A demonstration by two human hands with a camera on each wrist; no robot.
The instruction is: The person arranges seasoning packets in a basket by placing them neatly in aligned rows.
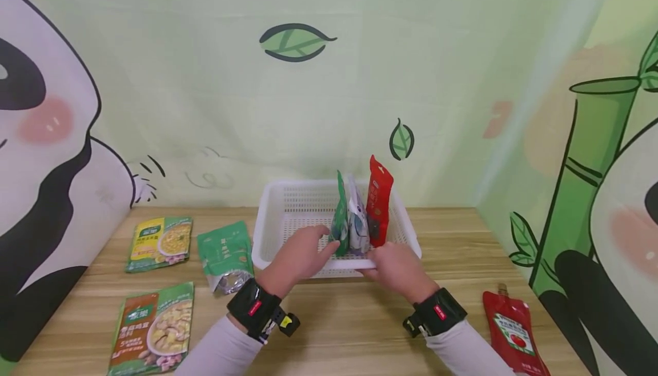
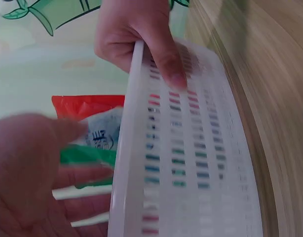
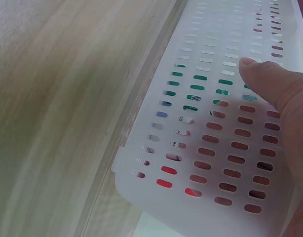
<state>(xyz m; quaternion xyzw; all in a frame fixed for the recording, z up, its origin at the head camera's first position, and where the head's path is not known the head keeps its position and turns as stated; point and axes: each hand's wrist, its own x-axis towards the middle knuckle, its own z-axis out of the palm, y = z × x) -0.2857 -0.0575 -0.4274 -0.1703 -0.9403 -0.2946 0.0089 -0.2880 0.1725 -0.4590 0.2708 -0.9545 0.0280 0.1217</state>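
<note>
A white perforated plastic basket [image 1: 271, 224] stands on the wooden table by the back wall. Inside its right half three packets stand upright side by side: a green one [image 1: 340, 222], a white-and-blue one [image 1: 357, 222] and a red one [image 1: 379, 202]. My right hand [image 1: 398, 270] grips the front rim, its thumb [image 3: 265, 79] against the outer wall and its fingers over the rim. Over the front wall reaches my left hand [image 1: 300, 253], fingertips by the green packet. In the left wrist view its fingers [image 2: 87, 205] are spread and loosely extended; contact with the packet is unclear.
Left of the basket lie a green pouch [image 1: 226, 253], a yellow-and-green food packet [image 1: 159, 243] and a brown-and-green food packet [image 1: 152, 330]. A red spouted ketchup pouch [image 1: 514, 330] lies at the table's right. A printed cloth [image 1: 205, 79] hangs right behind the basket.
</note>
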